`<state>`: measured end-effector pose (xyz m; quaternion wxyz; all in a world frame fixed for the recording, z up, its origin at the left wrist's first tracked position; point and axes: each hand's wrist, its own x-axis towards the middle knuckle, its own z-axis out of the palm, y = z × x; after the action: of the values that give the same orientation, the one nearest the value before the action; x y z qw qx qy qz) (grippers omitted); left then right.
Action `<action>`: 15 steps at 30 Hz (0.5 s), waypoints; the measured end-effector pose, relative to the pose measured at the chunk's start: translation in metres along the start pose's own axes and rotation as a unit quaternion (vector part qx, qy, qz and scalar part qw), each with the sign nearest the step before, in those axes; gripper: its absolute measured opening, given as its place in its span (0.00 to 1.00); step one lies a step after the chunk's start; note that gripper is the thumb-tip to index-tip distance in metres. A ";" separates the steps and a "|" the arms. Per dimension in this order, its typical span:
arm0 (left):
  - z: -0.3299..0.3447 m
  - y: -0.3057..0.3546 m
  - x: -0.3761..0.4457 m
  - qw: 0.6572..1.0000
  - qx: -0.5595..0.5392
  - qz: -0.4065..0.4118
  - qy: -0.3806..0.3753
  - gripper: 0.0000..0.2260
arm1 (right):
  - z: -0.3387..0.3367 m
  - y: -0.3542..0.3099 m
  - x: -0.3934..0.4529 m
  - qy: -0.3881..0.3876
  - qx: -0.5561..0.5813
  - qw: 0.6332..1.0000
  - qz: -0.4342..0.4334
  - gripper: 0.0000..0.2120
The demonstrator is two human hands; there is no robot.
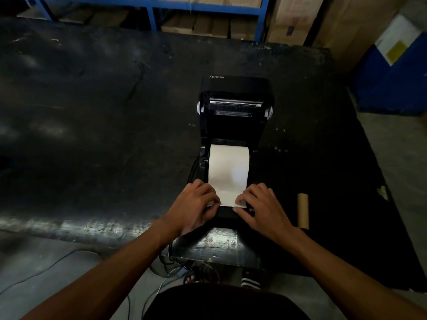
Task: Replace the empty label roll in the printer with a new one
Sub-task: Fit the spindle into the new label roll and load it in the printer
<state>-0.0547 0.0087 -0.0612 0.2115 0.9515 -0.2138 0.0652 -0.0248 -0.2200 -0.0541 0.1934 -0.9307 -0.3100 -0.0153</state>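
Observation:
A black label printer stands open on the dark table, its lid tilted back. A new white label roll sits in the printer's bay, and its paper strip runs toward me over the front. My left hand pinches the strip's left corner at the printer's front edge. My right hand pinches the strip's right corner. The empty brown cardboard core lies on the table just right of my right hand.
Blue shelving with cardboard boxes stands behind the table. A blue bin sits on the floor at the right. Cables hang below the table's near edge by my feet.

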 end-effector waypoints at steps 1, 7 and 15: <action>0.001 0.001 -0.002 1.000 -0.006 0.000 0.003 0.08 | 0.001 -0.002 -0.002 0.005 -0.001 1.000 -0.009 0.08; 0.003 -0.001 -0.015 1.000 -0.013 -0.005 -0.023 0.15 | 0.001 -0.004 -0.008 0.010 -0.028 0.998 -0.064 0.05; -0.008 0.000 -0.021 0.999 -0.036 -0.002 -0.040 0.10 | -0.006 -0.012 -0.018 -0.025 -0.016 0.991 -0.134 0.06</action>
<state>-0.0741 0.0202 -0.0588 0.2366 0.9456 -0.2226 0.0192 -0.0457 -0.2243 -0.0469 0.1666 -0.8841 -0.4360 -0.0228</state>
